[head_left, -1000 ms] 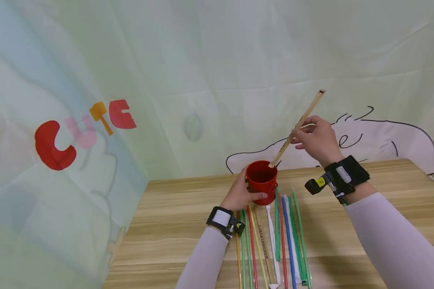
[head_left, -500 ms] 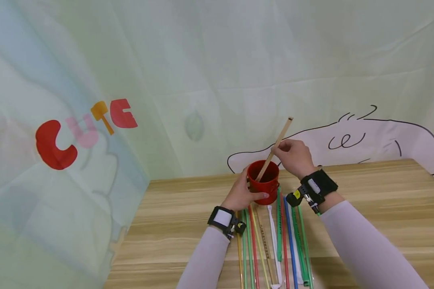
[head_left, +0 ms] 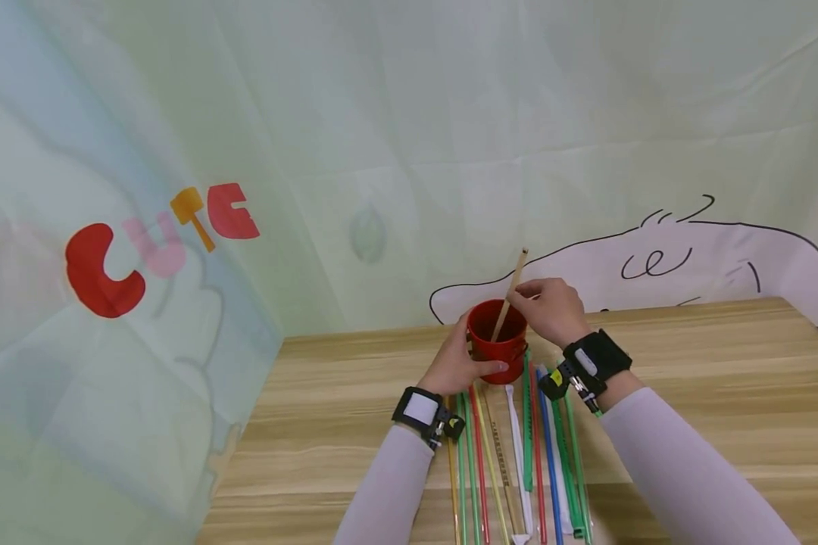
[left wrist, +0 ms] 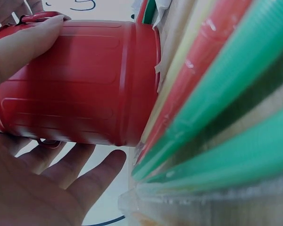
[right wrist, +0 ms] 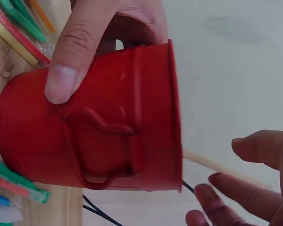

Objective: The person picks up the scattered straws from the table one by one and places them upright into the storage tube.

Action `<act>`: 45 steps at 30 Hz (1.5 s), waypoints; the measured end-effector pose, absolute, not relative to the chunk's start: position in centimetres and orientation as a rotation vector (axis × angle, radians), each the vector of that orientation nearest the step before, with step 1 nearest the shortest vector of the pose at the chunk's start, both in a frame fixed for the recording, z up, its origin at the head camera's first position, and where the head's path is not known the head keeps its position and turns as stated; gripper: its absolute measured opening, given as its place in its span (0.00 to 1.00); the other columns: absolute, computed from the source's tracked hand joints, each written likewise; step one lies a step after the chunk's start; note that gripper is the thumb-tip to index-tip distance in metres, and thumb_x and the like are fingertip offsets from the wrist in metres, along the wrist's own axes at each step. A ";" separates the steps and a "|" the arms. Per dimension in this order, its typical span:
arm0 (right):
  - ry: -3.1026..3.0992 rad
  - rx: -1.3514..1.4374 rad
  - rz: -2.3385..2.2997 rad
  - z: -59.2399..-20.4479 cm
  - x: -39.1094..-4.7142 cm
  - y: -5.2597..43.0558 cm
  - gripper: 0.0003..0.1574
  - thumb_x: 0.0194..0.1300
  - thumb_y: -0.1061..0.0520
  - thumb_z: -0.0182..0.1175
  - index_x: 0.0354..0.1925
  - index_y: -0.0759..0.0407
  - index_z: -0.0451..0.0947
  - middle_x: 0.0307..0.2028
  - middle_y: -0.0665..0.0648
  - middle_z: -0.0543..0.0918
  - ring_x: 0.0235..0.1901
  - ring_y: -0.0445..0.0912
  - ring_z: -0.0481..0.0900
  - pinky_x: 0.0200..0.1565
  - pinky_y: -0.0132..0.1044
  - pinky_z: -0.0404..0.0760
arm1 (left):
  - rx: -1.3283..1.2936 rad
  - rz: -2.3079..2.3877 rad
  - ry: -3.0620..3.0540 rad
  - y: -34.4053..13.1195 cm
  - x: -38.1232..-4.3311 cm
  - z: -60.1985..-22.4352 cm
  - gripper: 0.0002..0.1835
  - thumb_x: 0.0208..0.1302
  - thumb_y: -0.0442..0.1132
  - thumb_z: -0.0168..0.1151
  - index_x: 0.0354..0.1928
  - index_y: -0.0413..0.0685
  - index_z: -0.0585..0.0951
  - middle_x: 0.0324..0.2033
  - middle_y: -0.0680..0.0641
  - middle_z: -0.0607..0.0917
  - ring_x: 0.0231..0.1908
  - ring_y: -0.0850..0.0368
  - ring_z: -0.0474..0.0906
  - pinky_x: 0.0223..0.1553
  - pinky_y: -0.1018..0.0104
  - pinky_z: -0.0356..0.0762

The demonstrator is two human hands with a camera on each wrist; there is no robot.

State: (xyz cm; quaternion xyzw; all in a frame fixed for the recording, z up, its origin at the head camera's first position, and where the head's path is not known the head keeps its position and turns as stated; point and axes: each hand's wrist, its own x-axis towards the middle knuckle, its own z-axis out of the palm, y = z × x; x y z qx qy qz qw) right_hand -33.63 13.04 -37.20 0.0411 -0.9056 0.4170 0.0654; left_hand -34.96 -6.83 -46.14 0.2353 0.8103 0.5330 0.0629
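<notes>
A small red metal bucket point(head_left: 511, 369) with little side handles stands upright near the table's back edge. My left hand point(head_left: 453, 365) holds it, the thumb across its front and the fingers round the far side, as the left wrist view shows. A straw in a beige paper wrapper point(head_left: 517, 274) leans in the bucket, its upper half sticking out above the rim and its lower end hidden inside. Right beside the straw is my right hand point(head_left: 552, 309); in the right wrist view its thumb and fingers are spread apart, with the straw point(right wrist: 212, 165) passing between them, unpinched.
Several wrapped straws lie side by side in front of the bucket, among them a blue straw point(head_left: 551, 462), a white one point(head_left: 516, 446) and a brown paper one point(head_left: 499, 454). The wooden table point(head_left: 327, 424) ends at a printed cloth backdrop point(head_left: 382, 151).
My right hand has moved left and down to the bucket and lowered the paper-wrapped straw into it, then loosened its fingers from it. My left hand has stayed on the bucket.
</notes>
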 end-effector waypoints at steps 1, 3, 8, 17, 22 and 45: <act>-2.738 0.119 1.251 -37.0 -33.5 13.2 0.28 0.78 0.46 0.55 0.61 0.66 0.81 0.50 0.68 0.89 0.50 0.62 0.84 0.47 0.52 0.85 | 0.713 1.613 2.446 -6.8 -35.0 -46.1 0.50 0.59 0.38 0.78 0.78 0.70 0.58 0.71 0.56 0.72 0.69 0.53 0.69 0.66 0.50 0.77; -2.745 0.103 1.226 -36.7 -33.2 13.4 0.30 0.77 0.45 0.55 0.62 0.67 0.80 0.51 0.68 0.88 0.51 0.63 0.82 0.46 0.52 0.85 | 0.712 1.620 2.442 -6.8 -35.0 -46.1 0.50 0.59 0.38 0.78 0.77 0.70 0.58 0.71 0.56 0.72 0.69 0.52 0.69 0.66 0.50 0.78; -2.725 0.088 1.206 -35.6 -32.2 14.1 0.32 0.76 0.45 0.57 0.64 0.67 0.78 0.55 0.70 0.85 0.54 0.63 0.81 0.43 0.49 0.85 | 0.710 1.627 2.438 -6.9 -35.0 -46.1 0.50 0.59 0.38 0.78 0.77 0.70 0.59 0.71 0.57 0.73 0.70 0.52 0.70 0.66 0.48 0.78; -2.668 0.136 1.289 -35.2 -30.2 15.0 0.41 0.75 0.42 0.59 0.74 0.64 0.66 0.62 0.70 0.79 0.61 0.64 0.76 0.51 0.56 0.85 | 0.672 1.624 2.444 -6.9 -35.1 -46.4 0.51 0.59 0.38 0.78 0.77 0.72 0.59 0.70 0.58 0.73 0.70 0.52 0.70 0.66 0.49 0.78; -2.660 0.162 1.420 -36.6 -29.4 15.1 0.53 0.72 0.37 0.63 0.79 0.63 0.55 0.67 0.69 0.75 0.66 0.66 0.73 0.59 0.63 0.80 | 0.682 1.621 2.448 -6.9 -35.2 -46.5 0.51 0.59 0.38 0.78 0.78 0.70 0.58 0.71 0.55 0.72 0.70 0.49 0.70 0.64 0.49 0.79; -2.540 0.300 1.827 -45.3 -32.8 12.6 0.74 0.61 0.43 0.75 0.83 0.57 0.35 0.78 0.67 0.60 0.75 0.66 0.61 0.69 0.67 0.70 | 0.725 1.588 2.486 -7.1 -35.3 -46.5 0.53 0.59 0.40 0.79 0.79 0.70 0.56 0.72 0.55 0.72 0.71 0.52 0.70 0.66 0.53 0.78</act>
